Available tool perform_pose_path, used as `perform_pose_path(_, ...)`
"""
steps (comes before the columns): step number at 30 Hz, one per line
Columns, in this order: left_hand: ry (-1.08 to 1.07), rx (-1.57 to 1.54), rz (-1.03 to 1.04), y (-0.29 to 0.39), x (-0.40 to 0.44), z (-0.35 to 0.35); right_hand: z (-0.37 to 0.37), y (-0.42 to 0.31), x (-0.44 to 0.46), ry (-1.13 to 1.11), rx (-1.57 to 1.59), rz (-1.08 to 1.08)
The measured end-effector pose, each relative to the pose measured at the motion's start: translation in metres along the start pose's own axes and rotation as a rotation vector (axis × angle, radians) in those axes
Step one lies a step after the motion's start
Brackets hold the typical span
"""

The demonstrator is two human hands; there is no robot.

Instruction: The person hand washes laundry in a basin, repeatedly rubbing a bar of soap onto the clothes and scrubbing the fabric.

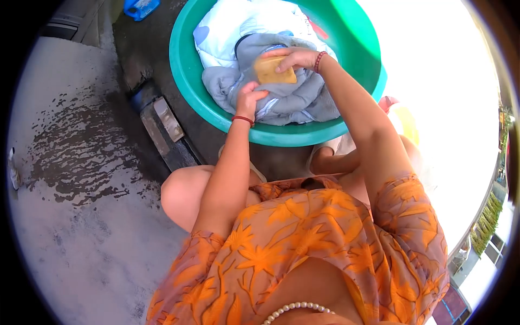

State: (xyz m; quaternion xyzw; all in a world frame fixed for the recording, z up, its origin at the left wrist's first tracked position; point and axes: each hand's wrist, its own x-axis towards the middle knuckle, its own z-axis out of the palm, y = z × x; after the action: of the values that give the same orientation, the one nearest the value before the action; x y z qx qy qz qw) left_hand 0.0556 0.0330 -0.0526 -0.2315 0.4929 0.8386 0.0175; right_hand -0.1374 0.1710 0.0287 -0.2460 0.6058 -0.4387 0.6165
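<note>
A yellow bar of soap [277, 73] is held in my right hand [301, 57], with the thumb across its face. Just below and to the left, my left hand [249, 103] is closed on the grey garment [306, 93], its thumb pointing right toward the soap. The garment lies bunched in a large green tub [303, 140]. Behind it in the same tub is white fabric [225, 27] with pale blue patches. My left fingertips are partly hidden in the cloth.
My knees and feet are close to the tub's near side. To the left, a pale block [169, 119] rests on a dark ledge. A blue plastic container [141, 7] stands at the upper left. Wet streaks [86, 149] mark the concrete floor, and strong glare whitens the right side.
</note>
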Motion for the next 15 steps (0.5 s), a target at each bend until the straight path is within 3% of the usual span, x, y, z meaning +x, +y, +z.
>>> perform_pose_path(2, 0.012, -0.097, 0.076, 0.015, -0.01, 0.004, -0.001, 0.017, 0.0, -0.014, 0.214, -0.118)
perform_pose_path(7, 0.124, -0.389, 0.189, 0.072, -0.035, 0.045, 0.031, 0.042, -0.045, 0.253, 0.958, -0.623)
perform_pose_path(8, 0.089, -0.506, 0.183, 0.08, -0.035, 0.054, 0.038, 0.036, -0.056, 0.327, 0.998, -0.756)
perform_pose_path(10, 0.014, -0.752, 0.149, 0.094, -0.043, 0.077, 0.056, 0.013, -0.093, 0.25, 1.096, -0.922)
perform_pose_path(15, -0.295, -0.847, 0.293, 0.152, -0.061, 0.142, 0.069, -0.01, -0.175, 0.501, 0.85, -1.016)
